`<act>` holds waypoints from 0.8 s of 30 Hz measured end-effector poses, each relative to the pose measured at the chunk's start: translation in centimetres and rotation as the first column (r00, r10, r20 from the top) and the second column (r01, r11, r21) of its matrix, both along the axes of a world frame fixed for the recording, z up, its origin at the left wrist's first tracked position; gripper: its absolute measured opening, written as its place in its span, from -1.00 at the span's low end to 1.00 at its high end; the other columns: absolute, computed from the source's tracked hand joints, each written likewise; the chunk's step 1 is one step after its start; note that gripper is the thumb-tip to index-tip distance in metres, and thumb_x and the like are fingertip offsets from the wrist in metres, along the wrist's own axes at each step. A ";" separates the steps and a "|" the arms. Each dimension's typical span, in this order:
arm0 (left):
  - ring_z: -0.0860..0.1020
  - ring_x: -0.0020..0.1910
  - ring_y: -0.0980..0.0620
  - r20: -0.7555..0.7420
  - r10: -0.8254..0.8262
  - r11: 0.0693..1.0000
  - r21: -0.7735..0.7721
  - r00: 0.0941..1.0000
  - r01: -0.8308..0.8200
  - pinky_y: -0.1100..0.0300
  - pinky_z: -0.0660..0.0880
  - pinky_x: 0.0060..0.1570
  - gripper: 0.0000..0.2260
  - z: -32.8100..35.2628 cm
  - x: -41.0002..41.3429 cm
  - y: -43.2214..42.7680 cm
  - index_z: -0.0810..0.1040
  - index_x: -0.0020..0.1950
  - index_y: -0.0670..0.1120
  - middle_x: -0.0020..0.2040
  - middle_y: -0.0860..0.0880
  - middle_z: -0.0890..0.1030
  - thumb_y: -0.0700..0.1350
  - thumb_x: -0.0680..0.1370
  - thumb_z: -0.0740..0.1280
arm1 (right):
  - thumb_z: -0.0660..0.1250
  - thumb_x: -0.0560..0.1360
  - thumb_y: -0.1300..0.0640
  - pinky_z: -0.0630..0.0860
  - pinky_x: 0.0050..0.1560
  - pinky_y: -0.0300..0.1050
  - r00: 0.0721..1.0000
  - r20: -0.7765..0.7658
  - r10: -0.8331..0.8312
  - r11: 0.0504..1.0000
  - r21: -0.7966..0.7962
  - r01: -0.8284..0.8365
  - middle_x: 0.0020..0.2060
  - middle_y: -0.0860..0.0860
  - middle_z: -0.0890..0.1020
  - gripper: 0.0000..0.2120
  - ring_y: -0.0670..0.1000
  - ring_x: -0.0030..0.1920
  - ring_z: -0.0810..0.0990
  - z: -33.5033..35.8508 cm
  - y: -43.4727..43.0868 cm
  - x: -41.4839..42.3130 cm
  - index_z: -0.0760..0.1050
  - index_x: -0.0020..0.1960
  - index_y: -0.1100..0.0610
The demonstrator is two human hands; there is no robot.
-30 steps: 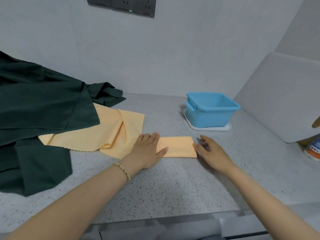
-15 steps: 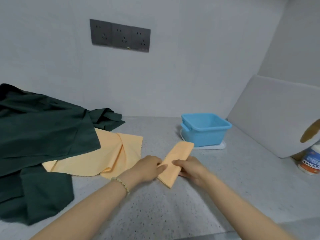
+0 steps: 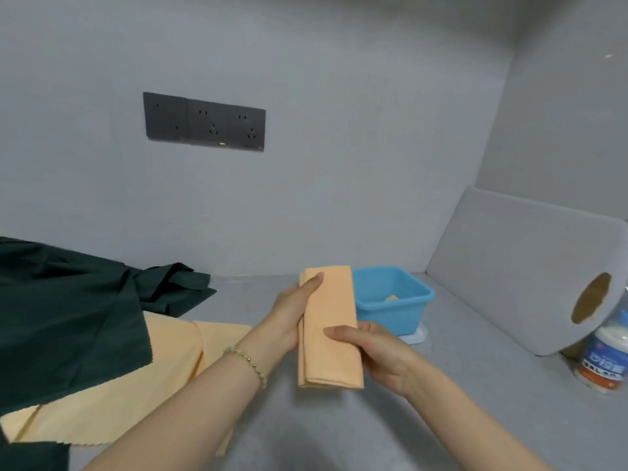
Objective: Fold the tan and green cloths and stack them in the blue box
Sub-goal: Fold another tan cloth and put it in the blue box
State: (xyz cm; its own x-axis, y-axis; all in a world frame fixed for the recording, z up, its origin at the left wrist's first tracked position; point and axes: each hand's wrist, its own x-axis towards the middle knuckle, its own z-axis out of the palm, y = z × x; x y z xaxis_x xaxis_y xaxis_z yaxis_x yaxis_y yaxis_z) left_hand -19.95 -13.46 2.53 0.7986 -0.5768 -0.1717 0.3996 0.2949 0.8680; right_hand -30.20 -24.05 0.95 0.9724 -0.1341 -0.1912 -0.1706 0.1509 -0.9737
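Two hands hold one folded tan cloth (image 3: 328, 338) upright above the worktop (image 3: 475, 385), just near and left of the blue box (image 3: 397, 311). The left hand (image 3: 290, 321) grips the cloth's left edge, thumb on the front face and fingers behind. The right hand (image 3: 380, 355) grips the lower right side, its thumb (image 3: 339, 333) laid across the front. The cloth is a long narrow strip of several layers, and its top corner overlaps the box's left rim in the view.

There is one blue box, standing on one white tray (image 3: 417, 336) at the far middle of the worktop. A small patch of tan (image 3: 392, 298) shows inside it; I cannot tell what it is.

On the left, unfolded tan cloth (image 3: 142, 389) lies spread flat; whether it is one piece or two I cannot tell. It is partly covered by a heap of dark green cloths (image 3: 68, 321), whose number cannot be counted.

One beaded bracelet (image 3: 246, 363) circles the left wrist. One dark socket panel (image 3: 204, 122) with three outlets is on the far wall. At the right are one grey board (image 3: 520, 266) leaning on the wall, one paper roll (image 3: 601, 300) and one labelled jar (image 3: 606, 363).
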 end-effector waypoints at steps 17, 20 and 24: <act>0.54 0.11 0.02 0.724 -0.417 0.532 0.685 0.550 -0.498 0.21 0.42 0.01 -0.47 1.5 8.2 -9.8 0.36 0.35 0.03 0.11 0.01 0.56 -0.02 0.42 0.44 | 0.37 0.38 0.36 0.55 -0.13 -0.06 0.875 0.237 -0.423 0.387 -0.826 0.410 -0.24 0.10 0.55 -0.80 0.07 -0.26 0.53 4.2 -19.2 7.6 0.44 -0.10 0.13; 0.48 0.25 0.03 0.676 -0.665 0.335 0.649 0.316 -0.683 0.22 0.37 0.15 -0.57 1.0 8.3 -12.5 0.42 0.34 0.04 0.26 0.04 0.52 -0.07 0.48 0.38 | 0.31 0.39 0.31 0.44 -0.06 -0.18 0.943 0.114 -0.313 0.143 -0.976 0.166 -0.07 0.06 0.62 -0.80 0.04 -0.06 0.56 2.5 -19.9 9.6 0.50 -0.09 0.04; 0.53 0.20 0.00 0.496 -0.833 0.160 0.639 0.244 -0.752 0.22 0.37 0.07 -0.68 0.4 8.5 -15.1 0.48 0.24 -0.06 0.20 -0.02 0.56 -0.17 0.49 0.38 | 0.31 0.43 0.27 0.41 0.15 -0.17 0.952 -0.106 -0.286 -0.034 -0.992 -0.121 0.17 0.08 0.58 -0.66 0.07 0.18 0.53 0.8 -20.1 11.7 0.54 0.19 0.11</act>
State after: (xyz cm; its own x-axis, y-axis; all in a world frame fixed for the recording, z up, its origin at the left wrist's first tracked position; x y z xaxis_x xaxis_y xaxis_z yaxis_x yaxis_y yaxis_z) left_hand -11.43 -28.58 2.92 0.7338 -0.6671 0.1286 -0.6555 -0.7450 -0.1235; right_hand -18.48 -44.13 1.71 0.8888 -0.4562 0.0426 -0.4531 -0.8890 -0.0662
